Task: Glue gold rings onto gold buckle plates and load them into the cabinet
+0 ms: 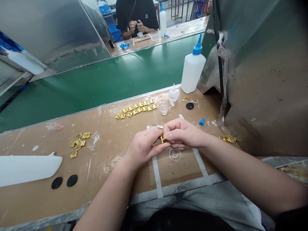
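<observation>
Left hand (143, 146): I saw it gripping a gold piece (162, 140).
Right hand (182, 133): I had it pinching that piece too.
Gold piece: sat between both hands, over the worktop (108, 166).
Clear dish (175, 154): lay near the right hand.

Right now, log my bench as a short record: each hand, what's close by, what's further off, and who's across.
Left hand: gripping a small gold piece
Right hand: fingers on the same piece
Close by: clear round dish
Beyond the hands: rows of gold pieces, clear cup, small white bottle
Further left: loose gold pile, two black discs
Across: person in a dark top
</observation>
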Demonstrator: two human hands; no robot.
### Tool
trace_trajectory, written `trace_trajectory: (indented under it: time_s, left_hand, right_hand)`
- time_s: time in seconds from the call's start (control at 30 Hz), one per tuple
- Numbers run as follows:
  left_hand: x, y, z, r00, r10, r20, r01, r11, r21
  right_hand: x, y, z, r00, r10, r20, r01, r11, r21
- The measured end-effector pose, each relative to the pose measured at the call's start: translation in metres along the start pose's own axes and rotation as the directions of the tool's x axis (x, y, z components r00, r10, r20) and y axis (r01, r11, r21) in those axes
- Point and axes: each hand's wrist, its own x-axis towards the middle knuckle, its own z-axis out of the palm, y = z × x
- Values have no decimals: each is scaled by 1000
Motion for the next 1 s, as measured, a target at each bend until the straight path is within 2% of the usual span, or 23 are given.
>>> trace_trajectory:
  time_s: [0.33, 1.0]
  left_hand:
    - [0, -2, 1, 994, 89, -64, -87, 996, 23]
    - [-1, -2, 2, 984, 156, -88, -152, 987, 51]
  right_hand:
    - [0, 2, 1, 1000, -19, 12, 19, 1000, 1]
    - [-1, 5, 0, 998, -4, 68, 2, 1000, 29]
